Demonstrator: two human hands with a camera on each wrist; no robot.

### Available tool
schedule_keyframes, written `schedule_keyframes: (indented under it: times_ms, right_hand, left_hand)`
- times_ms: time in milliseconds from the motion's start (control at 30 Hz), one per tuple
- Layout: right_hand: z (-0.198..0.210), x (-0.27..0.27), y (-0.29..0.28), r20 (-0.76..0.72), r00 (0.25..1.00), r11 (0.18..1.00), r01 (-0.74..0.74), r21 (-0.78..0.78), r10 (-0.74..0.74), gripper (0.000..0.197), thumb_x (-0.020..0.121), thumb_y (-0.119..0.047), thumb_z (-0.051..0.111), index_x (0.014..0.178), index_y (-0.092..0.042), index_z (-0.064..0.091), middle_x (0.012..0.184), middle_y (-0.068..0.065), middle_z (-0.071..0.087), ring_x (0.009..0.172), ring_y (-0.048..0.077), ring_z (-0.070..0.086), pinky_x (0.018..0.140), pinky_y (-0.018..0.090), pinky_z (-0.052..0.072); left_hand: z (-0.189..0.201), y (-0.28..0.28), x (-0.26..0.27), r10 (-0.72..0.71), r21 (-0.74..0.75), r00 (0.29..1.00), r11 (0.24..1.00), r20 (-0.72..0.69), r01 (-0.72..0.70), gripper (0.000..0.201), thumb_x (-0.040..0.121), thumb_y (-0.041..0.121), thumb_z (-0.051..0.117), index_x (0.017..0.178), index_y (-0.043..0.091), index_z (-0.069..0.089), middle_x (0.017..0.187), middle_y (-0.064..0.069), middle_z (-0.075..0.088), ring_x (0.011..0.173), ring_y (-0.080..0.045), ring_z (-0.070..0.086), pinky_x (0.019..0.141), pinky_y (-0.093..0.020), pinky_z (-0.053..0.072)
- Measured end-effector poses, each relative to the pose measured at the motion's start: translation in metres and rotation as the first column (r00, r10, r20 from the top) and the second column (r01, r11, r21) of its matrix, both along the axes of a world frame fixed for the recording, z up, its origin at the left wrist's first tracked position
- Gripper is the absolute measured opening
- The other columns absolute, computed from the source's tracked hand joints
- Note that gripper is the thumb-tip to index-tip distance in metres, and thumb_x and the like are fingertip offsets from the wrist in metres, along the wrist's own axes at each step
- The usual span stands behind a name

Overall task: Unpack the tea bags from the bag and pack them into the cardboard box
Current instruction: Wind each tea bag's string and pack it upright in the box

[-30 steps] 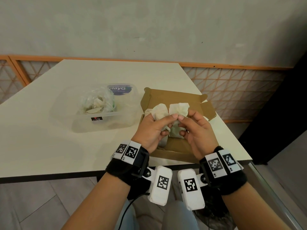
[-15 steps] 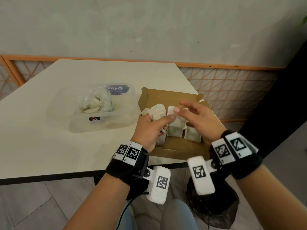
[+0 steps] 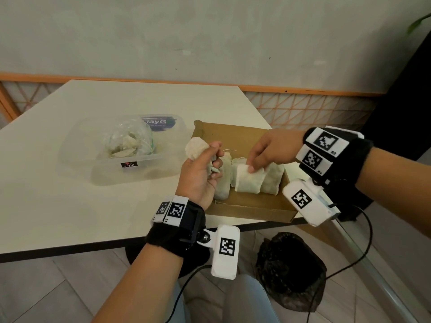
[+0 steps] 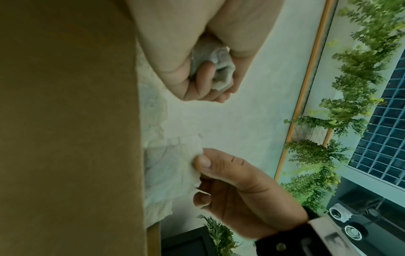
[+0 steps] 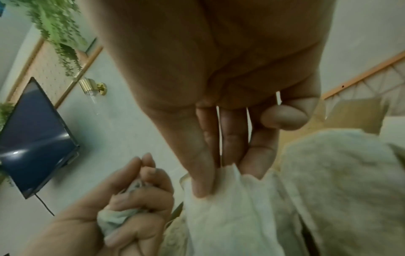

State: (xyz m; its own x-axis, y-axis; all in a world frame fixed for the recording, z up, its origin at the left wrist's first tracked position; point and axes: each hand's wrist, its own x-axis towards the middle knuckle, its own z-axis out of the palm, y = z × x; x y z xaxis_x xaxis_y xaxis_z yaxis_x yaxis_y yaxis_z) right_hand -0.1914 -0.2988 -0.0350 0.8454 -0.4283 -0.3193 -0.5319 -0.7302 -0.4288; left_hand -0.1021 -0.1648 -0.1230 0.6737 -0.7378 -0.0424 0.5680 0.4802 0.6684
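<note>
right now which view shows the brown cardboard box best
Head view: the whole open brown cardboard box with its row of tea bags. The left wrist view shows only a brown wall, the right wrist view a flap.

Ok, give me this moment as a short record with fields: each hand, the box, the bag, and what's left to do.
left hand: grips a tea bag above the box's left edge
right hand: fingertips on a standing tea bag in the box
cardboard box: open, a row of tea bags inside
plastic bag: in the clear tub, tea bags remain
left to do: pack the held bag, then the rest
</note>
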Motion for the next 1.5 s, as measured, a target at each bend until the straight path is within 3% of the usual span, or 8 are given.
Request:
schedule_keyframes:
  times_ms: [433, 567, 667, 833, 1000, 1133, 1267, 1500]
  right_hand:
    - [-0.022, 0.040, 0.004, -0.065, 0.988, 0.985, 0.134, -0.111, -0.142, 0.018, 0.080, -0.003, 0.068, 0.097, 0.002, 0.070, 0.032, -0.007, 0.052, 0.027, 0.001, 0.045, 0.036, 0.010, 0.039]
    - [-0.015, 0.036, 0.005, -0.039, 0.987, 0.978, 0.149, -0.144, -0.156, 0.019, 0.081, -0.013, 0.069, 0.095, 0.001, 0.070, 0.054, 0.001, 0.064, 0.045, 0.008, 0.056, 0.055, 0.019, 0.049]
    - [0.001, 0.028, 0.009, 0.232, 0.965, 0.973, 0.159, -0.166, -0.118, 0.013, 0.083, -0.023, 0.066, 0.087, -0.011, 0.069, 0.080, 0.007, 0.071, 0.067, 0.013, 0.062, 0.074, 0.031, 0.055]
    - [0.000, 0.014, 0.053, 0.298, 0.954, 1.000, -0.008, -0.017, 0.012, 0.031, 0.075, -0.044, 0.071, 0.091, -0.019, 0.061, 0.080, -0.001, 0.068, 0.070, 0.011, 0.061, 0.062, 0.022, 0.045]
    - [-0.029, 0.018, 0.055, 0.323, 0.944, 0.985, -0.015, -0.172, 0.071, 0.023, 0.080, -0.029, 0.070, 0.094, -0.024, 0.053, 0.066, -0.012, 0.049, 0.059, 0.001, 0.044, 0.051, 0.007, 0.035]
    - [-0.035, 0.017, 0.037, 0.485, 0.869, 0.995, 0.064, 0.081, -0.095, 0.009, 0.081, -0.017, 0.070, 0.087, -0.015, 0.063, 0.070, -0.003, 0.056, 0.063, 0.009, 0.051, 0.059, 0.020, 0.044]
    - [-0.030, 0.007, 0.026, 0.552, 0.783, 0.936, 0.104, 0.337, -0.286, 0.004, 0.082, -0.012, 0.069, 0.081, -0.012, 0.064, 0.066, -0.001, 0.057, 0.058, 0.006, 0.053, 0.049, 0.013, 0.044]
    - [-0.019, -0.002, 0.016, 0.474, 0.724, 0.734, 0.065, 0.676, -0.501, 0.010, 0.086, -0.013, 0.062, 0.077, -0.013, 0.060, 0.078, 0.004, 0.066, 0.067, 0.012, 0.062, 0.058, 0.019, 0.050]
  left_hand:
    - [0.000, 0.000, 0.001, -0.001, 0.030, 1.000, 1.000, 0.001, 0.000, 0.006, 0.092, 0.011, 0.055, 0.089, 0.010, 0.061, 0.067, 0.000, 0.057, 0.050, -0.003, 0.044, 0.038, -0.011, 0.029]
    - [0.001, 0.000, 0.001, -0.013, 0.036, 1.000, 0.999, 0.012, 0.012, 0.011, 0.093, 0.019, 0.055, 0.088, 0.011, 0.061, 0.068, 0.001, 0.057, 0.051, -0.003, 0.044, 0.039, -0.011, 0.029]
    - [0.003, 0.000, 0.003, -0.062, 0.039, 0.997, 0.997, -0.056, 0.064, 0.031, 0.094, 0.039, 0.050, 0.090, 0.010, 0.058, 0.067, -0.001, 0.056, 0.051, -0.005, 0.046, 0.040, -0.013, 0.028]
    - [0.006, 0.001, 0.005, -0.124, -0.041, 0.971, 0.992, -0.206, 0.118, 0.034, 0.100, 0.037, 0.034, 0.095, 0.008, 0.052, 0.072, -0.006, 0.065, 0.056, -0.011, 0.058, 0.048, -0.019, 0.036]
    - [0.006, 0.005, 0.002, -0.210, -0.110, 0.952, 0.976, -0.225, 0.189, 0.039, 0.102, 0.029, 0.029, 0.102, 0.003, 0.057, 0.078, -0.008, 0.068, 0.063, -0.013, 0.066, 0.058, -0.020, 0.052]
    - [0.004, 0.003, 0.002, -0.241, -0.085, 0.962, 0.969, -0.126, 0.231, 0.025, 0.098, 0.020, 0.041, 0.109, 0.003, 0.056, 0.105, -0.009, 0.066, 0.091, -0.014, 0.064, 0.073, -0.022, 0.055]
    - [-0.002, -0.002, 0.003, -0.226, -0.014, 0.974, 0.974, -0.016, 0.225, 0.011, 0.093, 0.007, 0.051, 0.093, 0.001, 0.059, 0.089, -0.010, 0.058, 0.081, -0.012, 0.059, 0.067, -0.017, 0.055]
    - [-0.002, -0.003, 0.002, -0.194, 0.011, 0.981, 0.981, -0.013, 0.194, 0.015, 0.091, -0.005, 0.047, 0.101, 0.002, 0.055, 0.088, -0.013, 0.060, 0.071, -0.015, 0.061, 0.053, -0.015, 0.051]
